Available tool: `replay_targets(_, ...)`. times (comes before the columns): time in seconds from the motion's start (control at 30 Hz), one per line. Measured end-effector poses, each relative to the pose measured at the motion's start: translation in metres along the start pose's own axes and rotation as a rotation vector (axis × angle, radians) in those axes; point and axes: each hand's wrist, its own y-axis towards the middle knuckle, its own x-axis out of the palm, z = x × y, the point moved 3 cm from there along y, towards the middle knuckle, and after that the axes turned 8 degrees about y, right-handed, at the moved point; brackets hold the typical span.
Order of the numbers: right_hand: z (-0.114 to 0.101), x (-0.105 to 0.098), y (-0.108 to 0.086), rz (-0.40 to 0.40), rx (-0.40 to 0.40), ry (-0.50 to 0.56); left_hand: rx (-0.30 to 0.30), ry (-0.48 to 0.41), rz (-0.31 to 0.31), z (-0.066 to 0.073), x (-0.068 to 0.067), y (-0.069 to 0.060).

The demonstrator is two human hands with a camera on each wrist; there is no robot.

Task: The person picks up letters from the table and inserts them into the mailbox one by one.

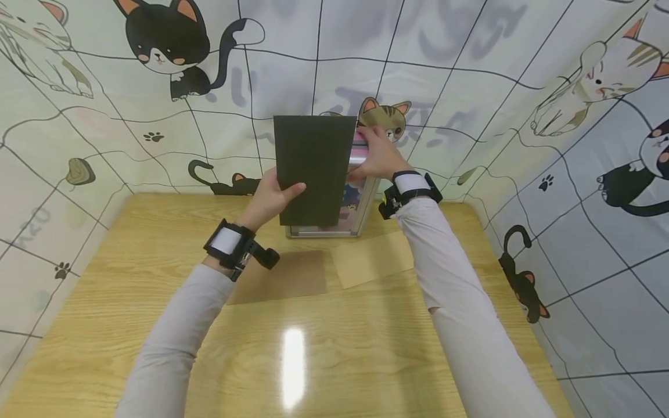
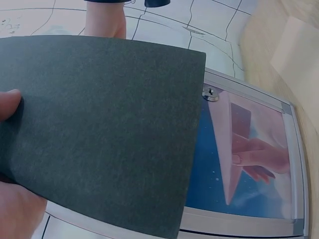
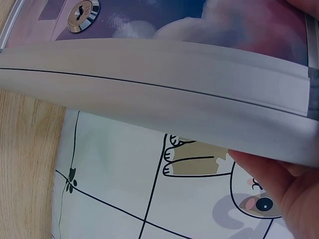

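A stiff dark grey-green sheet [image 1: 315, 168] is pinched upright in my left hand [image 1: 269, 200], the thumb lying over its front at the left edge. Behind the sheet stands a metal-framed box [image 1: 360, 212] with a printed picture front, largely covered by the sheet in the head view. My right hand [image 1: 380, 154] grips the box by its upper right corner. In the left wrist view, a round key lock [image 2: 211, 94] and a picture of a hand show on the box front. The right wrist view has the box's silver side [image 3: 149, 74] across it, with fingers at its end.
On the wooden table [image 1: 355, 342], a brown paper sheet [image 1: 287, 278] lies in front of the box at left, and a lighter tan one [image 1: 373, 261] at right. A cat-printed cloth [image 1: 292, 75] hangs close behind and on both sides.
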Motion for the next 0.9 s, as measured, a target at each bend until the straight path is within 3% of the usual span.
replay_targets(0.47, -0.001, 0.0, -0.002, 0.014, -0.006, 0.009, 0.007, 0.038, 0.058, 0.021, -0.013, 0.021)
replay_targets(0.73, 0.0, 0.0, 0.0, 0.019, 0.005, 0.006, 0.089, 0.037, 0.142, 0.038, -0.026, 0.04)
replay_targets(0.9, -0.001, 0.001, 0.0, 0.013, -0.006, 0.011, 0.059, 0.03, 0.183, 0.049, -0.033, 0.052)
